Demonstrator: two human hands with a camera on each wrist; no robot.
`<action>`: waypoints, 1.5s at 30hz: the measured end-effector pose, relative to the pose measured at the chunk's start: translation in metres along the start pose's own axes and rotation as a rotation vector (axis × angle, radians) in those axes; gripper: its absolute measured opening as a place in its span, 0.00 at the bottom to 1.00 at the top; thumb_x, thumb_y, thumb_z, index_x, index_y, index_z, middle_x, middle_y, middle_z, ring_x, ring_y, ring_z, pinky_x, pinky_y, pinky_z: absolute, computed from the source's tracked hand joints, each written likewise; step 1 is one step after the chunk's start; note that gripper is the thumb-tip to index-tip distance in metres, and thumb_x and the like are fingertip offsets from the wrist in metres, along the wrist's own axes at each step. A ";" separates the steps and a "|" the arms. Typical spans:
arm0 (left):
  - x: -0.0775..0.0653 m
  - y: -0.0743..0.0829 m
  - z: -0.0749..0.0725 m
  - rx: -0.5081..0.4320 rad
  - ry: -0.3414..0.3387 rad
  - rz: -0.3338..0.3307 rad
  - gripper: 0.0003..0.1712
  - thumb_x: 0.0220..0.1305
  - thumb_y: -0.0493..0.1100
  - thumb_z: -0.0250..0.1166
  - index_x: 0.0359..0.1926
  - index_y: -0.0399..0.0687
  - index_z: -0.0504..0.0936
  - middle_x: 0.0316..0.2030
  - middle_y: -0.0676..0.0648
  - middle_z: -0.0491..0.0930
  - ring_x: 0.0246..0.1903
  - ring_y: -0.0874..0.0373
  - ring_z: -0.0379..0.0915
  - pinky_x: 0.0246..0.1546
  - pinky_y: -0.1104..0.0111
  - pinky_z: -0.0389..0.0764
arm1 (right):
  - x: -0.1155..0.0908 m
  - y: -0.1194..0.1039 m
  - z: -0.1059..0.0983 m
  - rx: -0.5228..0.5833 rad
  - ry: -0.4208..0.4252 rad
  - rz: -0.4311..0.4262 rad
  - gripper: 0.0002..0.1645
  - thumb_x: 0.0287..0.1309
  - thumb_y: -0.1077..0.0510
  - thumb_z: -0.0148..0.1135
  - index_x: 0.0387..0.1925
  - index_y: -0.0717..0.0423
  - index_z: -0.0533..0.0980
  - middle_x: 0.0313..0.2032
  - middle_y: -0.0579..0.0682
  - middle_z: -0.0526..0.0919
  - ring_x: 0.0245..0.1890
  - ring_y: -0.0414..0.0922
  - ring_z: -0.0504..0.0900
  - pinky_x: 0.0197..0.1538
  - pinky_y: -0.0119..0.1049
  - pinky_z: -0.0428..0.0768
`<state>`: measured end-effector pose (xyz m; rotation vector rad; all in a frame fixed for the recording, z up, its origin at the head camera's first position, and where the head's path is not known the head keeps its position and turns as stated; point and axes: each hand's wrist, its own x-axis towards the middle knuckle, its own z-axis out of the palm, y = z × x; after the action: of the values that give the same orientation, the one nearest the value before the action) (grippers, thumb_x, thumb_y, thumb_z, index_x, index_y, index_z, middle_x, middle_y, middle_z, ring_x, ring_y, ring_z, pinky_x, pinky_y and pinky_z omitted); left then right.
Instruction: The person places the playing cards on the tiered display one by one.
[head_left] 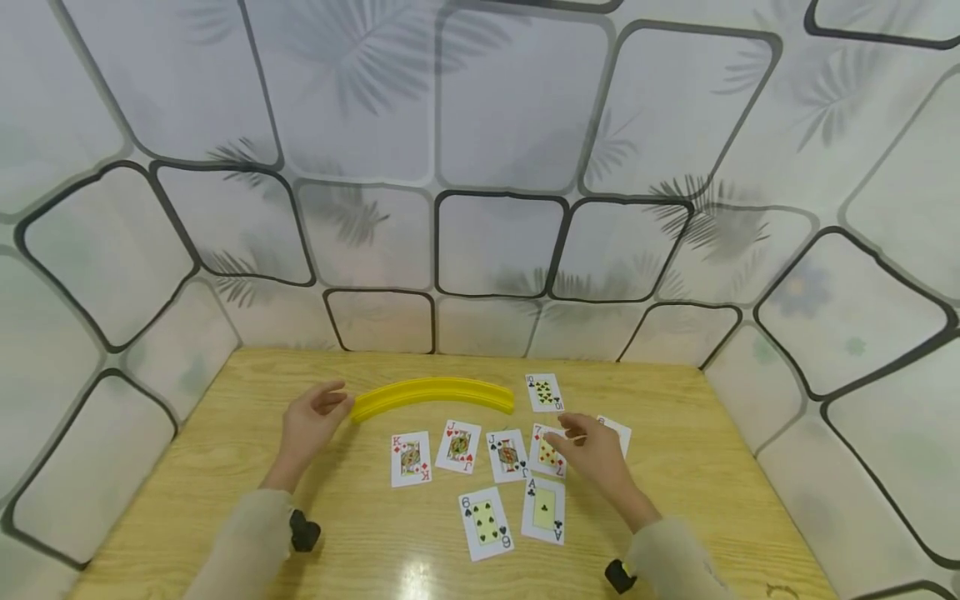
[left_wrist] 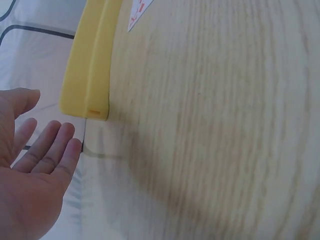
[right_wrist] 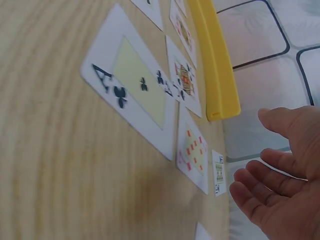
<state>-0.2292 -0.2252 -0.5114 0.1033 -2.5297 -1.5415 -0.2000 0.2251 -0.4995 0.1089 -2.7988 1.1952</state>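
Observation:
A yellow curved card holder [head_left: 435,389] lies across the back of the wooden table. My left hand [head_left: 309,423] is beside its left end, fingers loosely bent with nothing in them; in the left wrist view the hand [left_wrist: 37,182] has relaxed fingers close to the holder's end [left_wrist: 86,95]. Over the right-hand cards hovers my right hand [head_left: 596,457], holding nothing, its fingers relaxed in the right wrist view. Below its fingertips lies the seven of diamonds [head_left: 543,461]. Another card [head_left: 618,429] is partly hidden behind that hand. The ace of clubs [head_left: 543,508] lies nearer.
Face up on the table [head_left: 375,533] lie the king of diamonds [head_left: 410,458], jack of hearts [head_left: 458,446], a black jack [head_left: 507,456] and a black six [head_left: 486,523]. A black ten [head_left: 544,392] lies right of the holder. Patterned walls [head_left: 495,242] enclose the table's back and sides.

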 end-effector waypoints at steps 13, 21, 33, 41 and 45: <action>-0.003 -0.011 0.007 -0.013 0.022 -0.026 0.25 0.73 0.43 0.69 0.65 0.35 0.80 0.56 0.31 0.85 0.52 0.45 0.86 0.44 0.84 0.78 | -0.027 0.012 0.009 -0.002 -0.011 0.093 0.23 0.60 0.53 0.77 0.53 0.60 0.85 0.43 0.51 0.88 0.42 0.43 0.84 0.45 0.35 0.84; -0.005 -0.015 0.012 -0.023 0.021 -0.026 0.25 0.72 0.40 0.70 0.65 0.33 0.80 0.55 0.29 0.85 0.52 0.42 0.86 0.43 0.83 0.80 | -0.042 0.018 0.014 -0.024 -0.006 0.075 0.24 0.55 0.53 0.80 0.51 0.60 0.86 0.38 0.49 0.85 0.39 0.41 0.79 0.43 0.31 0.80; -0.006 -0.018 0.016 -0.028 0.034 -0.039 0.23 0.72 0.38 0.70 0.63 0.32 0.81 0.55 0.29 0.85 0.54 0.37 0.84 0.41 0.85 0.78 | -0.055 0.026 0.018 -0.028 0.012 0.056 0.25 0.52 0.55 0.82 0.50 0.62 0.86 0.38 0.48 0.85 0.37 0.40 0.76 0.41 0.29 0.77; -0.005 -0.017 0.018 -0.026 0.021 -0.034 0.23 0.71 0.36 0.69 0.64 0.31 0.81 0.57 0.29 0.84 0.55 0.38 0.83 0.44 0.87 0.75 | -0.056 0.027 0.018 -0.025 -0.027 0.076 0.35 0.43 0.52 0.87 0.52 0.63 0.86 0.35 0.48 0.78 0.35 0.40 0.71 0.38 0.28 0.73; -0.004 -0.018 0.019 -0.025 0.021 -0.037 0.23 0.71 0.37 0.69 0.64 0.31 0.81 0.56 0.29 0.85 0.55 0.38 0.83 0.44 0.87 0.74 | -0.059 0.026 0.016 -0.055 -0.068 0.081 0.44 0.37 0.49 0.90 0.56 0.66 0.84 0.39 0.50 0.77 0.37 0.42 0.70 0.39 0.29 0.71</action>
<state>-0.2296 -0.2162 -0.5359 0.1625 -2.5054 -1.5767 -0.1453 0.2332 -0.5358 0.0325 -2.9186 1.1504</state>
